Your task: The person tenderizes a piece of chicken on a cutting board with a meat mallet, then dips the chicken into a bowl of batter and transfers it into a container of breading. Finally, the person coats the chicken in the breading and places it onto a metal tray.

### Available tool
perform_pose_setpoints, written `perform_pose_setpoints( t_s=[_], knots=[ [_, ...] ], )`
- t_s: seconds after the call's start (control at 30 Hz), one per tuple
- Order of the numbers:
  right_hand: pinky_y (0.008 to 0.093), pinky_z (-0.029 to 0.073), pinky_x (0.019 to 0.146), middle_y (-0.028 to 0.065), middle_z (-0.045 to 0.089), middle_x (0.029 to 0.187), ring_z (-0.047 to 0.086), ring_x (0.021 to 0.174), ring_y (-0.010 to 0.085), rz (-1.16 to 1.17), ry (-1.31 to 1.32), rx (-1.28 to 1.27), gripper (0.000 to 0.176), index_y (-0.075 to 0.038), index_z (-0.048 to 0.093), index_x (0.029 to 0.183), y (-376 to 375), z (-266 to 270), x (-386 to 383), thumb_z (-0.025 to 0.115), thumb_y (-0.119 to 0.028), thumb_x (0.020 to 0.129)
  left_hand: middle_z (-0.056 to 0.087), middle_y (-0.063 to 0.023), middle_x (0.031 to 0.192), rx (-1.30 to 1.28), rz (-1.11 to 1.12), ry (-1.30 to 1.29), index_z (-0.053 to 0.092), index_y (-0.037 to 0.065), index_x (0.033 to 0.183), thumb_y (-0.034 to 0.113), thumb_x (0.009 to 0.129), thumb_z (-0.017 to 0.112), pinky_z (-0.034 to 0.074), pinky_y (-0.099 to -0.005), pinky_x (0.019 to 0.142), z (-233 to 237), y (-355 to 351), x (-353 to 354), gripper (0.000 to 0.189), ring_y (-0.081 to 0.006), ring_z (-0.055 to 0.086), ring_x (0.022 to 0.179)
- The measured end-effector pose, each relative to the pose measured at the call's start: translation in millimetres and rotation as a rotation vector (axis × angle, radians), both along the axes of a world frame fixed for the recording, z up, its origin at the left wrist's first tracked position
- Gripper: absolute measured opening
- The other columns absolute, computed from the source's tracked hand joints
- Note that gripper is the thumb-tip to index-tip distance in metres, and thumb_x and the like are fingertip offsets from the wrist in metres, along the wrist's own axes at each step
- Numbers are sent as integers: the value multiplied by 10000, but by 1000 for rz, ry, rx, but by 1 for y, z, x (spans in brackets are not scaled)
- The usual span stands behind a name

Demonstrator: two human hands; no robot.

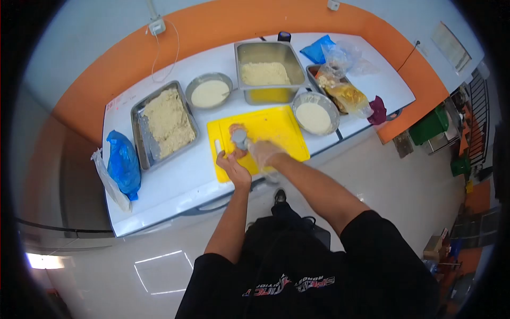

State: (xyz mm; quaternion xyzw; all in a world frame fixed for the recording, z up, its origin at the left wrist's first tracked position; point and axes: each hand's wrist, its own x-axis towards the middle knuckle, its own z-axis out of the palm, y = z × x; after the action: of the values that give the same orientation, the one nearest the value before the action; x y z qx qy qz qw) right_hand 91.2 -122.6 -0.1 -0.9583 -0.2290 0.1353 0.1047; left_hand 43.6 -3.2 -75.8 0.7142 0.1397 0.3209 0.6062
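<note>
Gripping a grey metal meat mallet (239, 136), the right hand (262, 152), in a clear plastic glove, is closed around the handle, its outline blurred. The mallet's long axis runs from that fist leftward and slightly away from the body, so the head points toward the space just ahead of the left hand (234, 169). That head covers the middle of a pinkish piece of raw meat (235, 127); whether the two touch cannot be told.

The meat lies just ahead of the left hand and to the left of the right one. Its long axis runs roughly away from the body, the near end by the left fingertips and the far end beyond the mallet head. The left hand is bare and partly open, fingers extended toward the meat's near end; contact is unclear.

Under both hands is a yellow cutting board (284, 130), its long side running left to right, with the slotted end left of the left hand. Farther left sits a shallow metal tray of pale crumbs (166, 119). Beyond the hands stand a bowl of white batter (211, 94) and a deep steel pan (247, 53); a second batter bowl (316, 117) is ahead and right of the right hand.
</note>
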Motion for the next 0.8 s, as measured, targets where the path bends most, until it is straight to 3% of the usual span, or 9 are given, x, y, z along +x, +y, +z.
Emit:
perform_pose_setpoints(
  t_s=[0.07,0.2,0.3,0.37,0.47,0.6,0.67,0.73,0.8],
  knots=[
    [512,530,972,270,706,1174,696,1124,407,-121,170,-12,423,-72,652,1292,10,44,-7,606,-221,899,406,-237,1329,-147,-58,-50,394,-73,1352,274,1115,350,411,-429,1074,-5,3,-9,423,-349,523,1207],
    [513,529,996,271,687,1237,690,1139,419,-111,53,14,426,-63,626,1296,11,21,-42,634,-228,904,383,-219,1357,-145,-38,-55,372,-52,1393,291,1128,322,369,-443,1128,-21,-1,-11,437,-342,467,1290],
    [505,521,1018,266,682,1259,675,1182,406,34,95,-158,421,-57,645,1292,14,39,-30,604,-266,929,379,-223,1383,-194,-33,-79,357,-47,1419,301,1128,325,351,-456,1149,-17,2,-1,455,-354,454,1311],
    [499,499,1054,251,670,1304,647,1243,383,-181,232,13,434,-42,636,1309,16,55,-27,584,-273,945,376,-223,1402,-232,-39,-79,348,-47,1433,307,1127,328,345,-464,1155,-17,3,-2,468,-360,450,1318],
    [498,538,981,248,704,1199,685,1141,412,-218,157,-2,435,-89,600,1358,16,-11,-43,554,-217,945,356,-228,1458,-233,-53,-89,334,-47,1459,331,1126,325,330,-477,1167,-23,2,-9,504,-375,434,1342],
    [498,546,959,247,714,1166,685,1140,408,-9,127,-132,394,-72,618,1312,19,19,-37,507,-263,986,350,-222,1490,-289,-50,-122,302,-45,1489,376,1120,327,304,-474,1187,-21,5,-7,560,-374,410,1387],
    [498,543,970,252,709,1173,684,1141,409,-141,147,62,416,-54,594,1332,14,46,-41,503,-265,985,355,-219,1491,-363,-61,-141,295,-41,1494,379,1115,333,296,-474,1192,-14,7,-3,567,-374,398,1408],
    [495,544,971,256,704,1187,681,1147,412,-214,210,15,412,-47,598,1321,20,4,-33,535,-249,968,367,-195,1494,-425,-53,-121,307,27,1485,247,1071,371,277,-436,1196,-15,6,-8,473,-340,385,1442],
    [492,544,972,260,700,1202,678,1153,415,-308,262,-5,410,-39,602,1310,23,1,-30,567,-233,951,362,-190,1496,-406,-63,-136,310,34,1485,246,1068,373,273,-430,1194,-25,11,-9,472,-341,381,1444]
  ],
)
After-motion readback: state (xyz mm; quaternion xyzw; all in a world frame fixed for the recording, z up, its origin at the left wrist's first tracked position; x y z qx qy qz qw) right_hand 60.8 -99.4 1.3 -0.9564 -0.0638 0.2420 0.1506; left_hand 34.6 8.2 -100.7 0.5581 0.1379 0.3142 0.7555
